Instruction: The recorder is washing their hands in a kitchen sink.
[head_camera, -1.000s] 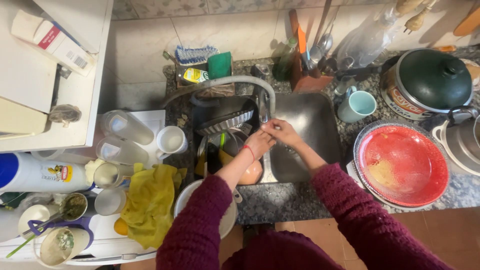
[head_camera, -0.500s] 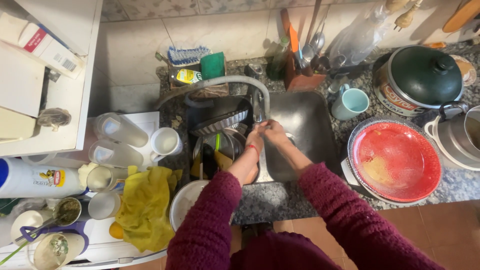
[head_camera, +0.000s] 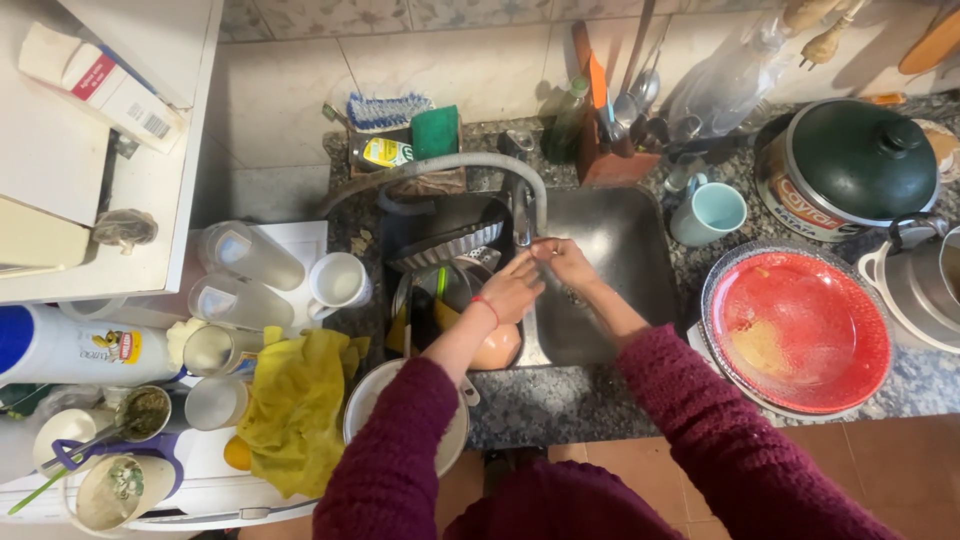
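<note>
My left hand (head_camera: 513, 287) and my right hand (head_camera: 566, 262) are together under the spout of the curved faucet (head_camera: 520, 190), over the divider of a dark double sink (head_camera: 620, 250). The fingers touch each other and I see nothing held in either hand. Whether water runs is too faint to tell. The left basin holds a fluted metal baking tin (head_camera: 450, 243), a plate and other dirty dishes. Both arms wear dark red knitted sleeves.
A red plate (head_camera: 800, 330) with food residue lies right of the sink, with a light blue mug (head_camera: 712, 212) and a dark green lidded pot (head_camera: 850, 165) behind it. On the left stand glasses (head_camera: 250, 255), a white cup (head_camera: 338, 282), a yellow cloth (head_camera: 295, 395) and a white bowl (head_camera: 375, 400).
My hands stay under the faucet and have shifted slightly against each other. The camera view has moved a little.
</note>
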